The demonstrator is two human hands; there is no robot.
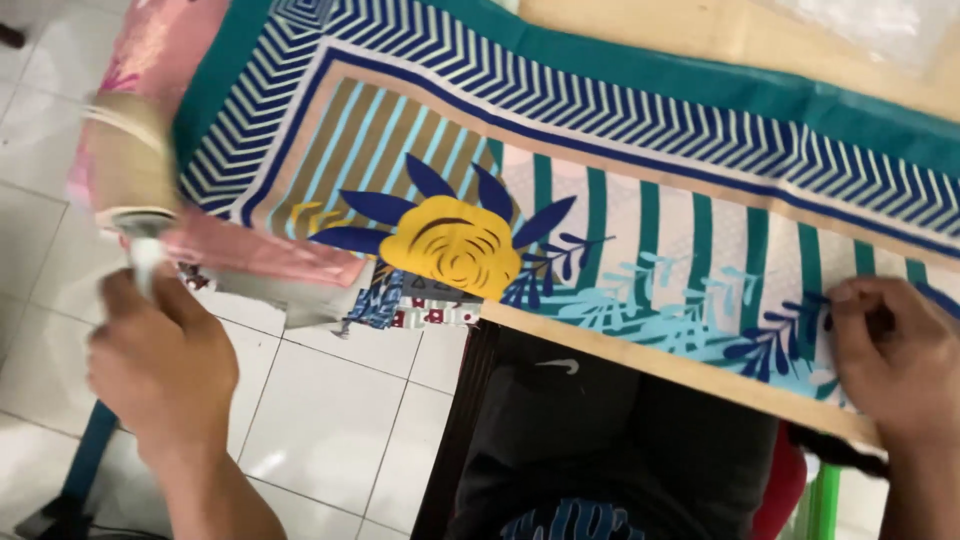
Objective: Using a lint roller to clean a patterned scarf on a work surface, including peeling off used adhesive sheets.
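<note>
a: figure, head view. printed cloth (600,200) runs from upper left to right edge of the frame, spread flat over a table edge (640,362). teal border, chevron bands, a yellow flower with blue leaves near centre. how do i read its handling?

b: as i see it from my station, thin and light. it lies flat with faint fold creases, so i judge it soft and limp, no stiffness of its own. probably a little slippery on the board beneath.

a: and the hands?

b: right hand (895,350), lower right of frame, lies on the cloth at its near hem, fingers curled and pressing down on the blue leaf print. it pins rather than grips. left hand (160,365), lower left, is closed around a pale handle; above it sits the lint roller (125,165), a tan cylinder blurred in the frame, at the cloth's left end beside a pink fabric (250,250).

a: where would i take hold of the cloth?

b: at the hem or a corner, pinched between thumb and fingers. my judgement: a flat palm holds it steady better than a pinch, since one-point pulling would wrinkle it. fragile only in that it may snag or shift.

a: below the table?

b: white tiled floor (330,400), and dark clothing (600,440) at lower centre.
</note>
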